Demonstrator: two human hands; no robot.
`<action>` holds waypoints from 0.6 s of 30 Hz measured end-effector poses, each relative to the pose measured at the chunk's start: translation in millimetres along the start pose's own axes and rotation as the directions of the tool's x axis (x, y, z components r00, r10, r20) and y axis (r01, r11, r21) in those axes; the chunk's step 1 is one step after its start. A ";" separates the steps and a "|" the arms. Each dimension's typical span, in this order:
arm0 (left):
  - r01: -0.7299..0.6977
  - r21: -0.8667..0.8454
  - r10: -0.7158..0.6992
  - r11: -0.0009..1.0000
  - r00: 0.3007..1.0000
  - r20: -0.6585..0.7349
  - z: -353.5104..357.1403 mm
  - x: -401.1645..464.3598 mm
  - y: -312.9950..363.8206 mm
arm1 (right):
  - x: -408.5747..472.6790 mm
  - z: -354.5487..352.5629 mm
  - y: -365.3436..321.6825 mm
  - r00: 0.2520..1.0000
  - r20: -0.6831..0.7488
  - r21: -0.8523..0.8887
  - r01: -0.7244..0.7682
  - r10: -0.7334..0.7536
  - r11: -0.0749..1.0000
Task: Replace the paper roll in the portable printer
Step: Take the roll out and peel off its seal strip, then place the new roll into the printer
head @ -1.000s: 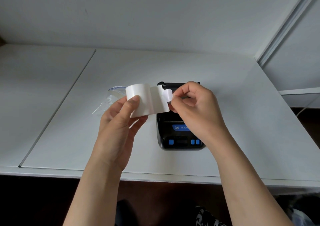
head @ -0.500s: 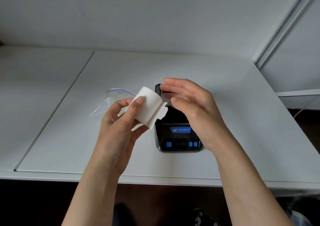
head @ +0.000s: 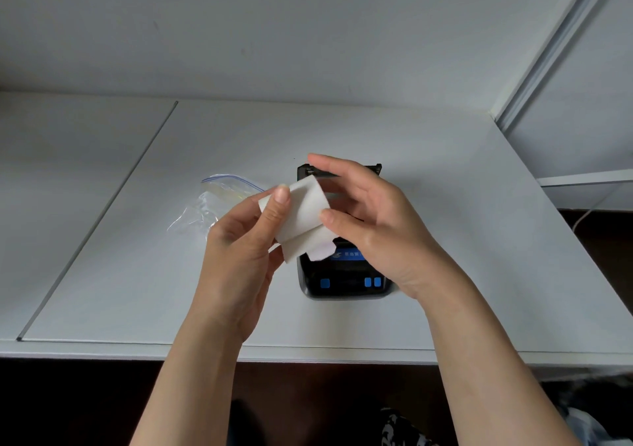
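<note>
Above the black portable printer, the white paper roll is held in the air over the white table, its loose end hanging down with a small rounded tab at the lower corner, just over the printer's blue label. The left hand grips the roll from the left side, thumb laid across its near face and the other fingers curled behind it. The right hand is spread fairly wide around the roll's right side: its thumb tip touches the roll's right edge, while the straight fingers reach over the top of the printer's far end; whether those fingers touch the roll cannot be told. The printer lies flat on the table with its blue buttons toward the person, mostly covered by the hands. A clear zip bag lies on the table to the left of the printer, partly behind the left hand.
</note>
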State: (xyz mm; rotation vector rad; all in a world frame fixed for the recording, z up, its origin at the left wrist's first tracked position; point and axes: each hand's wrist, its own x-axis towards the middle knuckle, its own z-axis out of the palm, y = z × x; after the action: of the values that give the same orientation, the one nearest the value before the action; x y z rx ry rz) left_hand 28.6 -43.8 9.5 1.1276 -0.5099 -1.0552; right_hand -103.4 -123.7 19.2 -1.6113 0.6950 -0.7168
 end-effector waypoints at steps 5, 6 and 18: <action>-0.037 0.046 0.038 0.998 0.999 -0.011 7.3 2.9 -3.0 | 1.6 -6.8 1.7 0.988 -0.153 0.027 0.001 0.003 1.000; -0.041 0.053 0.041 0.998 0.999 0.003 8.7 3.3 -3.9 | 1.6 -8.9 1.6 0.985 -0.173 0.037 -0.007 0.014 0.999; -0.119 0.194 0.099 0.974 0.989 0.113 22.7 24.5 -14.0 | 2.0 -32.2 11.1 0.942 -0.324 0.032 -0.075 0.081 0.997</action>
State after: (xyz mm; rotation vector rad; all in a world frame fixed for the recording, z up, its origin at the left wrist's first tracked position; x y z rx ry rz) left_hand 15.9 -76.9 1.7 1.2117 -0.7655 -0.9847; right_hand -127.5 -146.8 12.6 -1.4529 0.9824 -0.9402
